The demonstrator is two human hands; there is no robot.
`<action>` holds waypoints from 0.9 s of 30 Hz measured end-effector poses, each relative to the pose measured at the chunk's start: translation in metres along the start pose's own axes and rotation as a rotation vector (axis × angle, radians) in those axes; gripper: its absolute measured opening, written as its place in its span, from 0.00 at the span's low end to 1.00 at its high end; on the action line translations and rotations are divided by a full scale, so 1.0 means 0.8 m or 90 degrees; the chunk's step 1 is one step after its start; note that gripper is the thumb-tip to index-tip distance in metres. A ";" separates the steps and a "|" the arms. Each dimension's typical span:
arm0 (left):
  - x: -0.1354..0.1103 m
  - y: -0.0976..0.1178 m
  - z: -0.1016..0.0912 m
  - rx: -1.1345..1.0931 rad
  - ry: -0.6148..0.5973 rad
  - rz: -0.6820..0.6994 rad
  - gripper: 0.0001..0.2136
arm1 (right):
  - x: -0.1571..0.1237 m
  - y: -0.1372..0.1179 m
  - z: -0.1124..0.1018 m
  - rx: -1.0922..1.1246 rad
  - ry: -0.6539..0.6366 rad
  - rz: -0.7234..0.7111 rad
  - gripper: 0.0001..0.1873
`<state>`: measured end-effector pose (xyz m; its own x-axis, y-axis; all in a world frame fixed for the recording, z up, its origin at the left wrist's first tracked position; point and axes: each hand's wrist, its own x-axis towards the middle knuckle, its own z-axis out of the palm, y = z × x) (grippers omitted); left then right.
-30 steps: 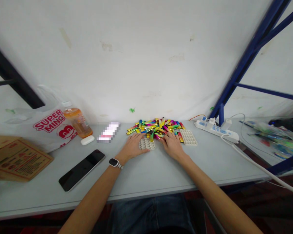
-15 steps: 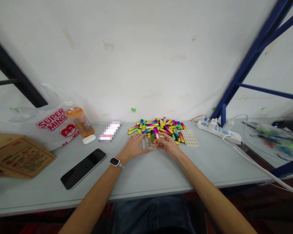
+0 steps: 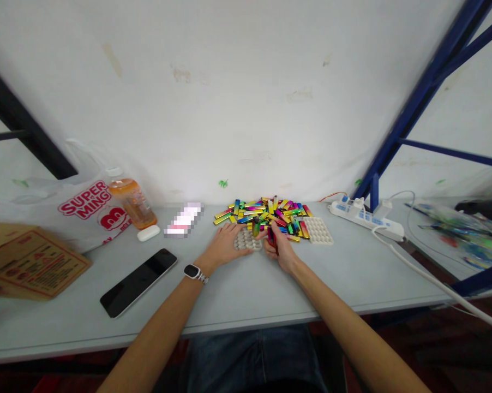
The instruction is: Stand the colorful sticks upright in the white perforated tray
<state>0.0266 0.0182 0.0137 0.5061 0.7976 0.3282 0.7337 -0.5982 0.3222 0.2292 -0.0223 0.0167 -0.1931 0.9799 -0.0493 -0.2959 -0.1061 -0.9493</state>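
A heap of shiny rainbow-coloured sticks lies at the back of the grey table. In front of it sits a small beige tray with round holes. My left hand, a watch on its wrist, rests flat with its fingers on the tray's left side. My right hand is closed on one coloured stick, held upright just right of the tray. A second beige holed tray lies to the right of the heap.
A black phone lies at left, with a cardboard box, a white printed bag, an orange drink bottle and a white earbud case. A white power strip and its cable run off to the right.
My right hand lifted out of the heap with one coloured stick and brought it to the right edge of the small tray. My left hand stayed on the tray.
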 end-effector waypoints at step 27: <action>0.006 0.020 0.000 0.026 0.081 0.067 0.33 | 0.006 0.012 0.015 0.082 0.075 -0.006 0.36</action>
<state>0.0404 0.0127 0.0204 0.5214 0.7128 0.4691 0.6988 -0.6722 0.2447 0.2143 -0.0206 0.0112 -0.0817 0.9932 -0.0834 -0.4164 -0.1101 -0.9025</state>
